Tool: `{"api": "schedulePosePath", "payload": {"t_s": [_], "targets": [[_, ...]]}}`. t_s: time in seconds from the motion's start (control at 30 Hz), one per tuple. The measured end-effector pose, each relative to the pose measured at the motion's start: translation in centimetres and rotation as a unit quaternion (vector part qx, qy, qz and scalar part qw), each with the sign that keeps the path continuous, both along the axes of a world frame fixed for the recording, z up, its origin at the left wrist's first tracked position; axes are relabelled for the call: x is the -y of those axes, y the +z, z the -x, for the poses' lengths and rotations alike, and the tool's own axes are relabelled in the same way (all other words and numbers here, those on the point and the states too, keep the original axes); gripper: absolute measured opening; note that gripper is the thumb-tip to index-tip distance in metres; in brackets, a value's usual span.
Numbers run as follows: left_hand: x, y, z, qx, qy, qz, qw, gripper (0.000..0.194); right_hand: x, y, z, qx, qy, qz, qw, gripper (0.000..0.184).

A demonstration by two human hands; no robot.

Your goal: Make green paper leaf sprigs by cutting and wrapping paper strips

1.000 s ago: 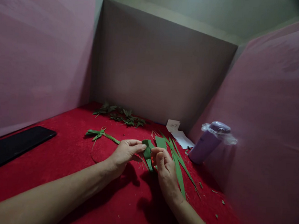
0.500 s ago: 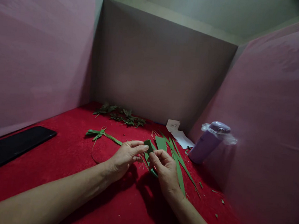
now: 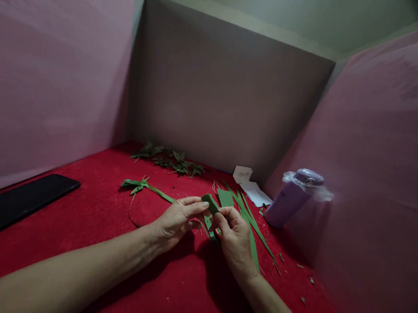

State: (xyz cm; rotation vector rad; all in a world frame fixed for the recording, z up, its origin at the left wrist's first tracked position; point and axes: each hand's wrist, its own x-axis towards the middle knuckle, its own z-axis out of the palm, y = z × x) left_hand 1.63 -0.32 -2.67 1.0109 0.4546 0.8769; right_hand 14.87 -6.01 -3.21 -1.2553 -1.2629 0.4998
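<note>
A short piece of green leaf [image 3: 210, 204] is stretched between my two hands above the red cloth. My left hand [image 3: 179, 221] pinches its left end between thumb and fingers. At its right end, the thumb and forefinger of my right hand [image 3: 235, 233] grip it. Below and behind the hands lie long green leaf strips [image 3: 253, 218], partly hidden by my right hand. A bit of something red and rounded shows beside the right fingers; I cannot make out what it is. Left of my hands, a knotted leaf figure [image 3: 139, 185] with a long tail rests on the cloth.
Leafy sprigs [image 3: 175, 162] lie along the back wall. White paper cards [image 3: 255, 193] and a purple flask [image 3: 288, 203] wrapped in plastic film stand at the right. A black flat slab [image 3: 24, 204] is at the left. Small leaf scraps [image 3: 303, 300] dot the red cloth [image 3: 170, 279].
The piece of leaf has turned flatter and now shows more of its length between the fingers. My right hand has shifted slightly to the right.
</note>
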Motion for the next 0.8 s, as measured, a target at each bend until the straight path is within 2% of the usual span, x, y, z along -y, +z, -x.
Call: {"api": "schedulePosePath", "payload": {"t_s": [0.13, 0.17, 0.23, 0.3, 0.33, 0.4, 0.47, 0.63, 0.8], "targets": [[0.1, 0.5, 0.0, -0.02, 0.0, -0.04, 0.999, 0.014, 0.0, -0.1, -0.9, 0.068, -0.038, -0.009, 0.997, 0.012], [0.0, 0.8, 0.1, -0.03, 0.016, -0.066, 0.997, 0.018, 0.0, -0.1, -1.2, 0.089, -0.047, -0.014, 0.995, 0.012], [0.0, 1.3, 0.3, -0.067, 0.081, -0.167, 0.98, 0.034, 0.0, -0.1, -1.5, 0.134, -0.058, -0.028, 0.989, 0.011], [0.0, 1.6, 0.5, -0.119, 0.15, -0.314, 0.93, 0.043, 0.1, 0.1, -1.6, 0.18, -0.057, -0.047, 0.981, 0.01], [0.0, 1.7, 0.6, -0.147, 0.166, -0.383, 0.897, 0.04, 0.1, 0.2, -1.6, 0.2, -0.052, -0.055, 0.977, 0.011], [0.1, 1.7, 0.7, -0.19, 0.153, -0.461, 0.853, 0.024, 0.1, 0.3, -1.3, 0.234, -0.036, -0.067, 0.969, 0.013], [0.2, 1.5, 0.7, -0.218, 0.134, -0.458, 0.852, 0.011, 0.2, 0.3, -1.1, 0.254, -0.022, -0.072, 0.964, 0.016], [0.0, 1.1, 0.4, -0.214, 0.152, -0.352, 0.899, 0.007, 0.6, 0.4, -0.6, 0.24, -0.013, -0.063, 0.969, 0.008], [-0.1, 1.4, 0.2, -0.174, 0.098, -0.239, 0.95, 0.009, 0.7, 0.4, -0.2, 0.184, -0.007, -0.041, 0.982, 0.006]]}}
